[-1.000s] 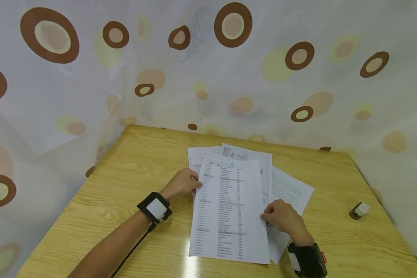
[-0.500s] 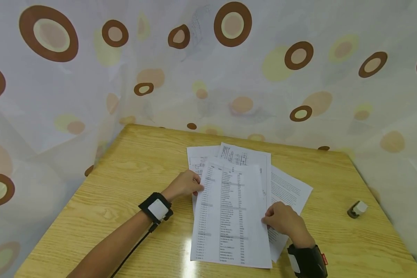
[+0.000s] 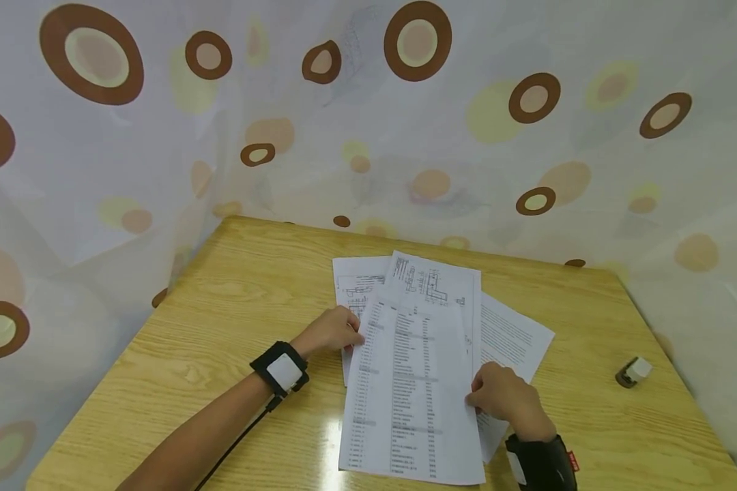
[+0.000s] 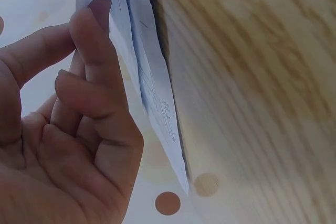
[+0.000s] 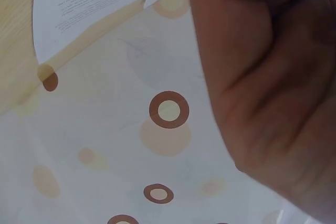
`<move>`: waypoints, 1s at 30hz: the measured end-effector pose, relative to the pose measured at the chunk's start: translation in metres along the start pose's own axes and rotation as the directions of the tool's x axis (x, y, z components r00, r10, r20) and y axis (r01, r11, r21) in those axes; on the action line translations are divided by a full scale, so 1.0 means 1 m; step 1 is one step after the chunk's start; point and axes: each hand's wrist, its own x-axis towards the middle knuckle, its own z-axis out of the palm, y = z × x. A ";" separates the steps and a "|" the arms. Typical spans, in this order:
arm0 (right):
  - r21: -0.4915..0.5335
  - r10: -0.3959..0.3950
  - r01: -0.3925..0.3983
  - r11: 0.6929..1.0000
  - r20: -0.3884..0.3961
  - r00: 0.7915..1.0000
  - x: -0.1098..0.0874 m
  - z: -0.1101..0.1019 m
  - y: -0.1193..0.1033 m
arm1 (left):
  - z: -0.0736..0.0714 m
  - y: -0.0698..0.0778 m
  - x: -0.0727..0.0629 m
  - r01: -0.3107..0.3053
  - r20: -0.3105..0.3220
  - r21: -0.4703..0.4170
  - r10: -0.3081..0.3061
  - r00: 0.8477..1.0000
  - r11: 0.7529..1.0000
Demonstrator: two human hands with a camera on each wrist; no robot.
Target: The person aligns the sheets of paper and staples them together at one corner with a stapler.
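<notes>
A printed sheet of paper (image 3: 414, 402) with a table of text and grey-shaded rows lies uppermost, in front of me in the head view. My left hand (image 3: 331, 331) pinches its left edge between thumb and fingers. On the opposite edge, lower down, my right hand (image 3: 506, 395) pinches it too. Beneath it are a sheet with line drawings (image 3: 451, 281), another drawing sheet (image 3: 350, 273) at the back left and a page of text (image 3: 512, 334) fanned to the right. In the right wrist view the right fingertips are hidden.
The papers lie on a wood-grain table (image 3: 270, 273). A small dark object with a white top (image 3: 634, 372) stands near the table's right edge. A pale sheet with brown rings (image 3: 417, 136) hangs behind and at the sides. A black cable (image 3: 239, 436) runs from the left wrist strap.
Both hands have drawn the top printed sheet toward me, so more of the drawing sheet behind it shows. The sheets beneath have stayed in place.
</notes>
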 end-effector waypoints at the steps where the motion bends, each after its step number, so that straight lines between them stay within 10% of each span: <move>1: 0.004 -0.003 0.003 1.000 0.000 1.000 0.000 0.000 0.000 | 0.001 0.000 0.000 0.002 0.001 0.004 -0.002 1.000 1.000; 30: 0.087 0.021 -0.027 0.996 0.071 0.997 -0.007 0.010 0.001 | 0.007 -0.002 -0.005 0.001 0.039 0.034 -0.003 0.999 0.999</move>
